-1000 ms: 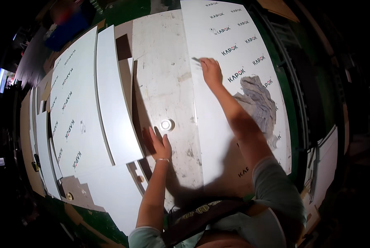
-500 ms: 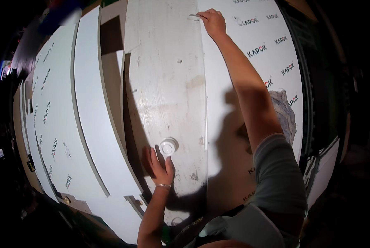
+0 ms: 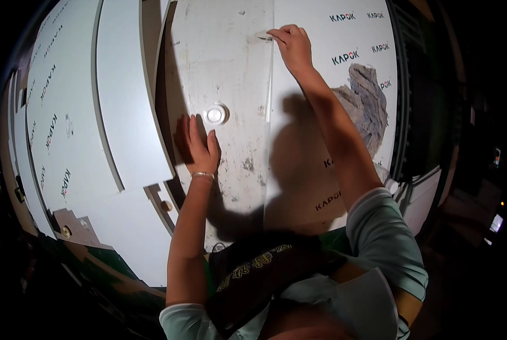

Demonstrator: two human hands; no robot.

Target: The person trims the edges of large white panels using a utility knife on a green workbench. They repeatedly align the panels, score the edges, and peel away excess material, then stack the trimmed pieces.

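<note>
Sliver (image 3: 264, 37) – thin, grey, kind unclear – lies beyond and right of the disc (image 3: 215, 114), by the seam (image 3: 269, 102) between worn board (image 3: 230, 79) and printed sheet (image 3: 318, 14). Our right hand (image 3: 293, 46) pinches it, thumb against fingers. Our left hand (image 3: 200, 149) sits just below the disc, fingers loosely spread, nothing gripped. Rag (image 3: 372, 113) right of the disc. Progress: work at the seam looks under way; how much is done or left, we cannot tell. Since the earlier frame the sliver has come back toward the disc; left hand keeps beside it.
</note>
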